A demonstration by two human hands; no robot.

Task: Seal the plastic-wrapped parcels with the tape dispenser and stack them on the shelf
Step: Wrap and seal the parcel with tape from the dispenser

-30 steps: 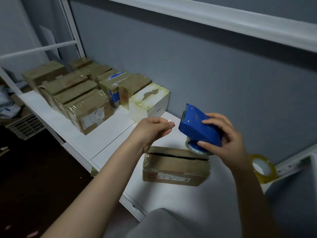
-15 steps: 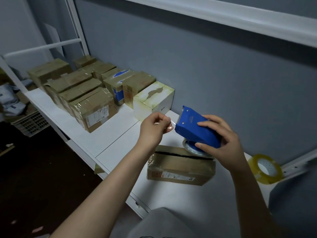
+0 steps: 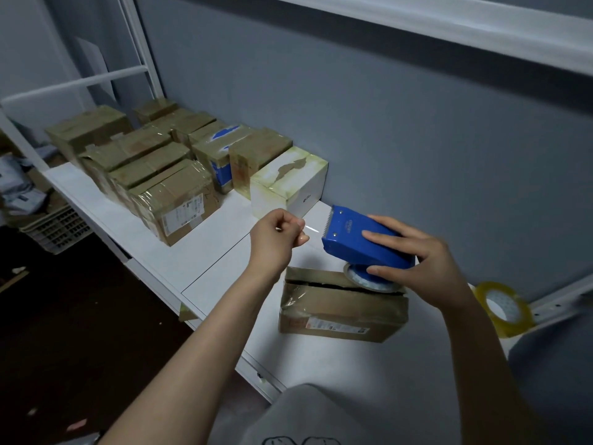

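A brown plastic-wrapped parcel [image 3: 340, 308] lies on the white shelf [image 3: 218, 268], its top seam gaping as a dark slit. Just above its far right corner my right hand [image 3: 420, 264] grips the blue tape dispenser [image 3: 356, 239], toothed blade pointing left. My left hand [image 3: 276, 237] pinches the free end of the clear tape [image 3: 311, 229], which stretches a short way from the blade. Several taped parcels [image 3: 173, 200] stand in rows further left on the shelf.
A white box [image 3: 288, 187] with a torn top stands against the grey wall behind my left hand. A spare yellowish tape roll [image 3: 503, 308] leans at the shelf's right end. A plastic crate [image 3: 54, 226] sits on the dark floor at left.
The dispenser has tilted flatter and dropped a little toward the parcel. My left hand has drawn the tape end away from the blade.
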